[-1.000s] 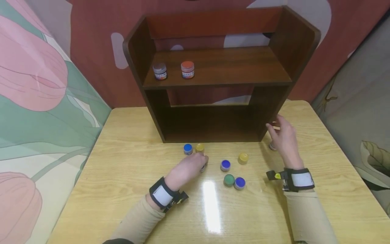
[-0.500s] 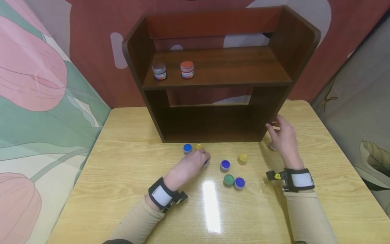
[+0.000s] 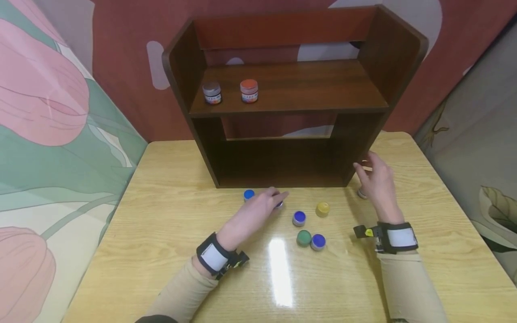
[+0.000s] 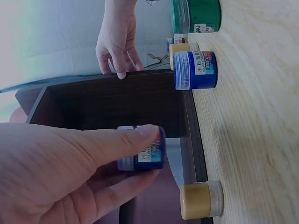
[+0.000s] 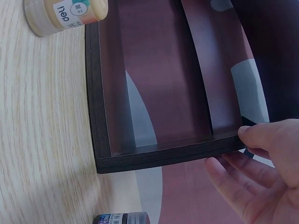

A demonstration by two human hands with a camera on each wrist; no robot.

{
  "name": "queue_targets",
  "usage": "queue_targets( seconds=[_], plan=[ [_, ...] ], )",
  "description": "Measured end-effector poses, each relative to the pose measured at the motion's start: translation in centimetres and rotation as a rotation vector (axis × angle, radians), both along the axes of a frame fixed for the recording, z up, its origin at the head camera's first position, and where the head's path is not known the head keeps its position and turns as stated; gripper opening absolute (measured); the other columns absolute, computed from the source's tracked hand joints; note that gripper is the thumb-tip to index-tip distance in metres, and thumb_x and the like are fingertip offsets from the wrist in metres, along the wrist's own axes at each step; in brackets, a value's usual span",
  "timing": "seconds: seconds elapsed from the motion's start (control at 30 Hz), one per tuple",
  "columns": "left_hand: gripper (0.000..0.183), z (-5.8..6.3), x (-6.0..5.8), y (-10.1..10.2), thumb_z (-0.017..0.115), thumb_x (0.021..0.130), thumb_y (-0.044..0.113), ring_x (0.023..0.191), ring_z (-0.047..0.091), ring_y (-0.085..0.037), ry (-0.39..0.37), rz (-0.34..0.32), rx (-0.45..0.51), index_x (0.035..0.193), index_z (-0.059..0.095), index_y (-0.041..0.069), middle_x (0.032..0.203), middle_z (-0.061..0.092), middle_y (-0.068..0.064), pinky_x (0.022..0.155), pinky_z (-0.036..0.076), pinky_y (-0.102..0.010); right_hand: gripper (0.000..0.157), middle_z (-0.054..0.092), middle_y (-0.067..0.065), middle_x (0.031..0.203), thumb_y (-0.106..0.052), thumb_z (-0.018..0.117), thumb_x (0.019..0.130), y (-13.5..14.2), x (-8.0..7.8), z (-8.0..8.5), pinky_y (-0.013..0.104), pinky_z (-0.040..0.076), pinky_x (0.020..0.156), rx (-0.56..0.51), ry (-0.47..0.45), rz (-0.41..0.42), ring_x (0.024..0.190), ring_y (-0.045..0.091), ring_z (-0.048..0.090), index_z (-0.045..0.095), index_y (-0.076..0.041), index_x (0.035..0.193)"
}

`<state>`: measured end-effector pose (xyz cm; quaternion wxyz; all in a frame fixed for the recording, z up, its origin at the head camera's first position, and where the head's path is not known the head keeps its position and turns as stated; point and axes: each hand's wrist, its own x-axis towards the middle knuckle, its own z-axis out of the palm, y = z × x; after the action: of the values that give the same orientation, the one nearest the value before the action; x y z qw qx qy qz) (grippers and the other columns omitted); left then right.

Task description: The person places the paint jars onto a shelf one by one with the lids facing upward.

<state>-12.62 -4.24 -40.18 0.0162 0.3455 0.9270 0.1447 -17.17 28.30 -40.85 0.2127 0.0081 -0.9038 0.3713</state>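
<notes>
My left hand [image 3: 256,213] pinches a small blue-labelled paint jar [image 4: 150,158] between thumb and fingers, held off the table in front of the shelf. In the head view, the hand covers most of this jar. The right hand [image 3: 377,186] grips the front edge of the brown shelf's [image 5: 163,155] right side panel, thumb on one side and fingers on the other. Near the left hand are a blue-lidded jar [image 3: 249,194] and a yellow paint jar [image 4: 196,200], the latter hidden by the hand in the head view.
On the table [image 3: 161,251] stand a purple-blue jar [image 3: 299,218], a yellow jar [image 3: 322,209], and a green jar [image 3: 304,238] beside another purple-blue jar [image 3: 318,242]. Another jar [image 3: 361,193] sits by the right hand. A dark jar [image 3: 212,93] and an orange-red jar [image 3: 249,91] occupy the upper shelf.
The left hand has lifted the paint jar and moved forward and slightly right towards the shelf, now covering the nearby yellow jar. My right hand has stayed at the side panel.
</notes>
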Motion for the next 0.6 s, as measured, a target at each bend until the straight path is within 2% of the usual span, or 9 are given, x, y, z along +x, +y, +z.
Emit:
queue_targets(
  seconds=[0.1, 0.27, 0.53, 0.6],
  plan=[
    [0.043, 0.03, -0.1, 0.03, 0.057, 0.101, 0.022, 0.097, 0.067, -0.013, 0.015, -0.006, 0.016, 0.144, 0.054, 0.013, 0.12, 0.064, -0.008, 0.084, 0.058, -0.02, 0.035, 0.064, 0.027, 0.126, -0.011, 0.059, 0.099, 0.05, 0.01, 0.02, 0.056, 0.057, 0.084, 0.002, -0.001, 0.001, 0.108, 0.043, 0.067, 0.055, 0.002, 0.131],
    [0.045, 0.18, -0.08, -0.06, 0.056, 0.102, 0.024, 0.1, 0.067, -0.013, 0.043, -0.018, 0.055, 0.145, 0.053, 0.012, 0.125, 0.062, -0.008, 0.086, 0.058, -0.021, 0.035, 0.064, 0.027, 0.126, -0.013, 0.059, 0.099, 0.04, 0.02, -0.03, 0.056, 0.058, 0.083, 0.01, -0.003, 0.001, 0.108, 0.043, 0.067, 0.055, 0.002, 0.131],
    [0.05, 0.5, -0.3, -0.28, 0.062, 0.099, 0.021, 0.099, 0.064, -0.01, -0.014, 0.003, 0.159, 0.147, 0.05, 0.015, 0.126, 0.062, -0.007, 0.084, 0.057, -0.019, 0.035, 0.065, 0.026, 0.125, -0.012, 0.059, 0.099, 0.06, 0.03, 0.1, 0.056, 0.057, 0.082, 0.011, 0.015, 0.004, 0.107, 0.042, 0.068, 0.056, 0.002, 0.131],
    [0.051, 0.54, -0.47, -0.38, 0.063, 0.098, 0.02, 0.099, 0.064, -0.01, -0.005, 0.003, 0.171, 0.148, 0.049, 0.016, 0.126, 0.061, -0.008, 0.085, 0.057, -0.019, 0.035, 0.065, 0.026, 0.125, -0.012, 0.059, 0.099, 0.09, 0.05, 0.11, 0.056, 0.057, 0.082, 0.01, 0.012, 0.005, 0.107, 0.042, 0.067, 0.056, 0.002, 0.131]
  ],
)
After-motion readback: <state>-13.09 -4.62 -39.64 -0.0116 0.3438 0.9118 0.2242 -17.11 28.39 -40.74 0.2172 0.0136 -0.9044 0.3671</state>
